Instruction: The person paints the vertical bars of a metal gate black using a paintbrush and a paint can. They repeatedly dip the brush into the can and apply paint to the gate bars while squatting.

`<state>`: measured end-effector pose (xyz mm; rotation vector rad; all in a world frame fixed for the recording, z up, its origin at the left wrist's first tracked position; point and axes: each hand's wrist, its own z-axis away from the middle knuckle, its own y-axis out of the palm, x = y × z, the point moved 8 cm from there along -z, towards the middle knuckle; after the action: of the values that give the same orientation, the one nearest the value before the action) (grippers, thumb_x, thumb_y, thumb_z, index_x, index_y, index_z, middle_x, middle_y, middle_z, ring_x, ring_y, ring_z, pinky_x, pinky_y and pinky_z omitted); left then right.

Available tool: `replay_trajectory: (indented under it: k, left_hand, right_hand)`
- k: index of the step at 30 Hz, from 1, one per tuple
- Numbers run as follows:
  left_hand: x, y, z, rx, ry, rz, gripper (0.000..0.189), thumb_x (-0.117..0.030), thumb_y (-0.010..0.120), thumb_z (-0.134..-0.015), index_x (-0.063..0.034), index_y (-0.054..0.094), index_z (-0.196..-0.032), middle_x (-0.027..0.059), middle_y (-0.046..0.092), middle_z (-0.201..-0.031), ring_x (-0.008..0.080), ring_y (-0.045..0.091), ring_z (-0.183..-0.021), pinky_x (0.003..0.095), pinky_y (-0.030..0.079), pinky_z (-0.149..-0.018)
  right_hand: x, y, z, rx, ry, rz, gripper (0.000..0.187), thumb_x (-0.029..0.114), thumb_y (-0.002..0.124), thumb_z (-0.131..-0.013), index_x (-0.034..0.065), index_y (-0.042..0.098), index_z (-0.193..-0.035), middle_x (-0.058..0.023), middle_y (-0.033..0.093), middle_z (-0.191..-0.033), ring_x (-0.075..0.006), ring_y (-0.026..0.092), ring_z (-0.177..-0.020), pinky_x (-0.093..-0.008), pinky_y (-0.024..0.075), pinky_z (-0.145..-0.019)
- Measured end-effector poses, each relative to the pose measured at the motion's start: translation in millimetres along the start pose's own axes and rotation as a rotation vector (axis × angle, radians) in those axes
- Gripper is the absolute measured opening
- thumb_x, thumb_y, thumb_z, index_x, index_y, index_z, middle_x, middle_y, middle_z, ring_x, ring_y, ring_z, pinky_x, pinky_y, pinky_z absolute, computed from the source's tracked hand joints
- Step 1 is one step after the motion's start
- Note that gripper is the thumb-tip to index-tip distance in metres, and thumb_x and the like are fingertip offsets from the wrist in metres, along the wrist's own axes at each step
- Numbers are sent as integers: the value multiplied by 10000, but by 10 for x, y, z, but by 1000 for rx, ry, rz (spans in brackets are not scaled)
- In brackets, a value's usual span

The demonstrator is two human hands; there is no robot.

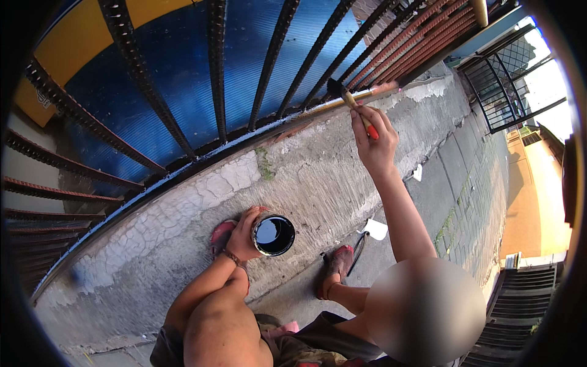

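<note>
My left hand [244, 236] grips an open can [293, 237] of glossy black paint from its side, above the concrete ledge. Farther out, my right hand [377, 142] holds a paintbrush [349, 98] by its wooden handle, whose end is red. The brush's black bristles point at the foot of a fence of ribbed rebar bars [270, 64]. Whether they touch a bar, I cannot tell. Bars at the left and middle look mostly black; those to the right of the brush are reddish brown [408, 36]. A bottom rail [229, 146] runs beneath them, with blue and yellowish stretches.
Behind the bars stands a blue ribbed panel [179, 87] with a yellow band. My shoes [339, 264] are on the concrete, beside a white piece [376, 229] and a black strap [358, 254]. Paving [458, 160] runs along the right, towards a black metal gate [502, 89].
</note>
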<state>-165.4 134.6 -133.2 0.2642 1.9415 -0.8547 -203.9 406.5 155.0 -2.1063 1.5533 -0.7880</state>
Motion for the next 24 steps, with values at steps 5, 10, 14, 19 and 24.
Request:
replay_trajectory:
  k: [5, 10, 14, 19, 24]
  left_hand:
    - [35, 28, -4, 50, -57, 19, 1163, -251, 983, -530, -49, 342, -1480, 239, 456, -1490, 418, 443, -1412, 464, 403, -1178]
    - [13, 1, 13, 14, -38, 44, 1161, -255, 983, -531, -48, 347, -1480, 242, 450, -1492, 415, 435, -1417, 465, 388, -1188]
    - [-17, 12, -2, 20, 4, 49, 1172, -262, 987, -531, -49, 340, -1484, 246, 452, -1484, 417, 444, -1406, 463, 394, -1181]
    - [-20, 12, -11, 9, 16, 56, 1174, -268, 986, -537, -44, 334, -1487, 248, 452, -1483, 418, 448, -1403, 460, 398, -1177]
    - [-8, -4, 6, 22, 20, 40, 1176, -263, 986, -544, -34, 327, -1490, 256, 445, -1491, 421, 445, -1406, 470, 404, -1172]
  right_hand:
    - [-15, 112, -10, 89, -24, 10, 203, 34, 754, -875, 50, 688, -1066, -121, 725, -1026, -294, 739, -850, -368, 597, -698]
    - [32, 87, 18, 21, -56, -15, 189, 29, 755, -874, 61, 685, -1047, -109, 726, -1016, -288, 733, -839, -372, 596, -700]
    - [-16, 95, 54, 9, 2, 11, 198, 23, 759, -866, 65, 688, -1046, -105, 724, -1026, -284, 730, -843, -369, 595, -701]
    - [-105, 88, 127, 23, 74, -7, 187, 26, 751, -878, 51, 702, -1057, -125, 723, -1004, -301, 725, -842, -369, 580, -720]
    - [-138, -134, 262, -265, 237, -50, 127, 72, 716, -952, 8, 712, -1061, -127, 751, -961, -202, 738, -859, -314, 569, -744]
